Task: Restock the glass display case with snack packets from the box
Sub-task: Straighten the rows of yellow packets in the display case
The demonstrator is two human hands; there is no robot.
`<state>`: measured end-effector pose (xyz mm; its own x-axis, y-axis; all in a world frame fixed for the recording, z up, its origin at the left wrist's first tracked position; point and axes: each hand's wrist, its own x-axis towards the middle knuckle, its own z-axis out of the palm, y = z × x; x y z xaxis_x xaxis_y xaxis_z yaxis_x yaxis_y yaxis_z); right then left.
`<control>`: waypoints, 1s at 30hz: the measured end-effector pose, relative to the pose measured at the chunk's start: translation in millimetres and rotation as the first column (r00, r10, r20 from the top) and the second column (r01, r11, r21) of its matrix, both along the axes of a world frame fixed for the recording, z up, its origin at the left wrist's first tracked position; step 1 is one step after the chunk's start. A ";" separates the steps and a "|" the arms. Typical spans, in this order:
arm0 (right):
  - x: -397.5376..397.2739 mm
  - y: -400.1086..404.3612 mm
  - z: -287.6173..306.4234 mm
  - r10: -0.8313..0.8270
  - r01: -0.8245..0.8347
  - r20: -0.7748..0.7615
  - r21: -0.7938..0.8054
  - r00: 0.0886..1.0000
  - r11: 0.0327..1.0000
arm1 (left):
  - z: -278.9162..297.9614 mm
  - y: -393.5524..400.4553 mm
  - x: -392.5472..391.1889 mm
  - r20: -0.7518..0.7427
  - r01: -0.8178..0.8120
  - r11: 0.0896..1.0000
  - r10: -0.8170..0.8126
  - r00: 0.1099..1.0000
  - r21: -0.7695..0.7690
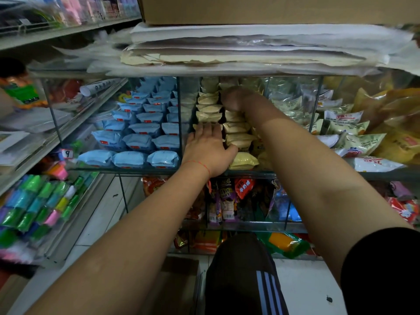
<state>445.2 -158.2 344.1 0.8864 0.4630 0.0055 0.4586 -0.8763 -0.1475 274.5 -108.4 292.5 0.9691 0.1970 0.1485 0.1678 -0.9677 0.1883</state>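
From the head view, the glass display case [179, 123] looks well on its way to being filled. Its left compartment holds tidy rows of blue packets [138, 142], and the middle compartment, where the person works, holds two rows of beige snack packets [236, 127] running from front to back. The left hand [208, 148] lies flat, fingers straight, pressing on the left row near the front and gripping nothing. The right hand [236, 98] reaches deeper in, above the right row; its fingers curl downward onto the packets, but whether its grip holds one cannot be told through the dim, reflecting glass. Judging from the packed rows, little room remains here, and the step in hand seems to be settling packets into line.

A brown box [177, 280] on the floor below is partly cut off by the arm and a knee [241, 264], so its contents are hidden. The compartment's back is too dark to judge.
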 end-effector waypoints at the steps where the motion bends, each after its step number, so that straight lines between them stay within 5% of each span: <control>1: -5.8 -0.5 5.2 -0.006 0.005 0.053 0.017 0.999 1.000 | -0.7 0.6 -0.4 -0.003 -0.004 1.000 0.004 1.000 0.001; 4: -17.9 -5.6 9.1 -0.047 0.042 0.191 0.029 0.980 0.999 | -0.9 -0.2 0.2 -0.011 -0.003 1.000 0.003 1.000 0.003; 10: -27.7 -4.1 -1.1 -0.039 0.049 0.140 -0.066 0.989 0.997 | -1.2 -3.4 -0.3 -0.023 -0.002 1.000 0.002 1.000 -0.001; 15: -20.5 -11.6 1.9 -0.240 0.245 0.251 0.015 0.938 0.970 | -0.4 -3.7 -0.9 -0.024 0.002 1.000 -0.002 1.000 0.003; 18: -10.5 -21.5 -3.2 -0.324 0.326 0.143 0.007 0.935 0.945 | 0.1 -2.0 -0.6 -0.013 -0.003 1.000 0.003 1.000 0.004; 30: -10.7 -35.7 5.6 -0.212 0.206 -0.114 -0.058 0.971 0.977 | -2.0 -1.8 0.5 -0.011 -0.003 1.000 0.003 1.000 0.019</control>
<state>434.6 -193.9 349.7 0.9564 0.2647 -0.1231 0.2461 -0.9579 -0.1477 274.9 -110.2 290.5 0.9702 0.1969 0.1413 0.1725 -0.9706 0.1678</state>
